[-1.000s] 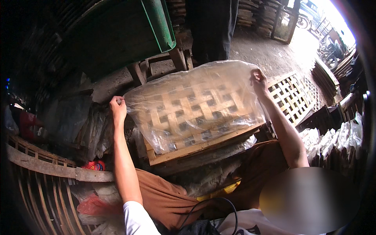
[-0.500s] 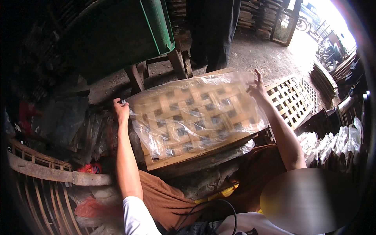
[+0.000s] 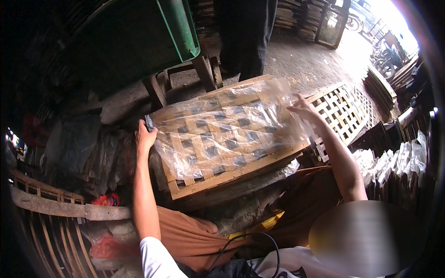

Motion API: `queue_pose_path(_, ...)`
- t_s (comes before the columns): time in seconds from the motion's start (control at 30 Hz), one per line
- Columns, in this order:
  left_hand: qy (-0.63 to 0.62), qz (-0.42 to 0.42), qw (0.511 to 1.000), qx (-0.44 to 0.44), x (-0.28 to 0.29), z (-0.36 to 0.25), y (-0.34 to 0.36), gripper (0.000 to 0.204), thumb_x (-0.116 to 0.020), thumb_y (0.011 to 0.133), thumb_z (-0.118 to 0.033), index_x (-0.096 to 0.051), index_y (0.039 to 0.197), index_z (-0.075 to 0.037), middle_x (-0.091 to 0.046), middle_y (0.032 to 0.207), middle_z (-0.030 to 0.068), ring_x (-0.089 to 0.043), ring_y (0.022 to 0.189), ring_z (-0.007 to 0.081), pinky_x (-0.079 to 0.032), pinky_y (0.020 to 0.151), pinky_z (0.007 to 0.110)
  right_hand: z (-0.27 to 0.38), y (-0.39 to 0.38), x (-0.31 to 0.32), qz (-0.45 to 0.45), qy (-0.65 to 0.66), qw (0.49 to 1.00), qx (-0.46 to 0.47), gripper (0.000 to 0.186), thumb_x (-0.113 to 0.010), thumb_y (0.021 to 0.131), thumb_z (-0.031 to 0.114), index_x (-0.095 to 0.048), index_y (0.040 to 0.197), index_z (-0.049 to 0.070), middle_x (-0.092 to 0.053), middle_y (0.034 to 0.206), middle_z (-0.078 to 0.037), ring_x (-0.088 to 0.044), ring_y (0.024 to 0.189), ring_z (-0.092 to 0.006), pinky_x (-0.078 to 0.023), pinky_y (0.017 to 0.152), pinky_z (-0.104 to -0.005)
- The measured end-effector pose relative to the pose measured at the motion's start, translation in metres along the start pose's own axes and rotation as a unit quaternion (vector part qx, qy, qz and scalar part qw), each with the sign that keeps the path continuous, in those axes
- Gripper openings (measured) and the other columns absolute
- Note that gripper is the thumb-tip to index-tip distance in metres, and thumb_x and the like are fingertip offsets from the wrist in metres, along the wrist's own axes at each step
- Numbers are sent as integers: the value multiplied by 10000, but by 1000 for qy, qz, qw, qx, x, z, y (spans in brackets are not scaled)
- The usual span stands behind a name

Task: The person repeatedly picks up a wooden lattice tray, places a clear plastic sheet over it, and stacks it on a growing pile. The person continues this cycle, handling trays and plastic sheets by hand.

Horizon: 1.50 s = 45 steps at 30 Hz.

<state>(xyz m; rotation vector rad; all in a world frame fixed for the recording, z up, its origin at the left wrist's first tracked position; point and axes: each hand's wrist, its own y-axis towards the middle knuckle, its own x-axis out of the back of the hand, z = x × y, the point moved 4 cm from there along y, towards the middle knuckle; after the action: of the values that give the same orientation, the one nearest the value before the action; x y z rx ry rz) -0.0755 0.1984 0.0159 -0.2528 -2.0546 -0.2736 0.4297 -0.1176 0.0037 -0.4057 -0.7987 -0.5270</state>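
A clear, wrinkled plastic sheet (image 3: pixel 222 134) lies over a woven bamboo panel in a wooden frame (image 3: pixel 204 187), set before me at a slant. At the panel's left end, my left hand (image 3: pixel 145 135) grips the sheet's corner between thumb and fingers. My right hand (image 3: pixel 305 110) is by the sheet's right edge, its fingers apart and pointing left over the edge. The sheet bunches slightly near that hand. Through the plastic the woven strips show, with dark gaps between them.
Another woven panel (image 3: pixel 340 111) lies to the right. Beyond the work stands a green table-like surface (image 3: pixel 181 32) on wooden legs, with a person's dark trousers (image 3: pixel 243 37) beside it. A slatted bamboo bench (image 3: pixel 51 201) is at left, white plastic sheets (image 3: pixel 398 160) at right.
The sheet's right edge has moved left and bunched, coming away from my right hand, which has turned its fingers inward and lower. My left hand stays at the left corner.
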Motion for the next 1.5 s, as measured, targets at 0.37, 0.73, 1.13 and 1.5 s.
queue_pose_path(0.37, 164, 285, 929, -170, 20, -63, -147, 419, -755, 659, -215, -482, 910, -21, -604, 931, 190, -575, 924, 382, -458, 761, 447, 27, -60, 1, 153, -107, 979, -79, 857, -782, 657, 308, -275, 1317, 105, -602, 993, -171, -629, 822, -267, -573, 521, -342)
queue_pose_path(0.73, -98, 82, 988, -84, -23, 29, -109, 497, -759, 580, -90, -402, 923, -46, -471, 770, 88, -497, 711, 218, -443, 637, 364, 8, -46, -13, 162, 96, 981, -40, 743, -708, 654, 80, -355, 1307, 74, -609, 923, -138, -604, 734, -183, -509, 534, -286)
queue_pose_path(1.13, -220, 253, 919, 206, -8, 27, -94, 664, -714, 709, -39, -337, 1251, -111, -552, 732, 37, -478, 509, 107, -309, 377, 236, -27, -85, -9, -17, 94, 993, 68, 556, -665, 747, 122, -418, 1241, 62, -571, 759, -86, -606, 628, -174, -480, 538, -305)
queue_pose_path(1.5, -428, 245, 804, 333, -10, -10, -92, 253, -669, 789, -114, -535, 986, -27, -616, 953, 99, -613, 826, 223, -529, 654, 365, -167, -107, 30, -88, -151, 978, -116, 475, -538, 740, 85, -400, 1192, 32, -491, 1128, -268, -524, 1036, -404, -469, 842, -461)
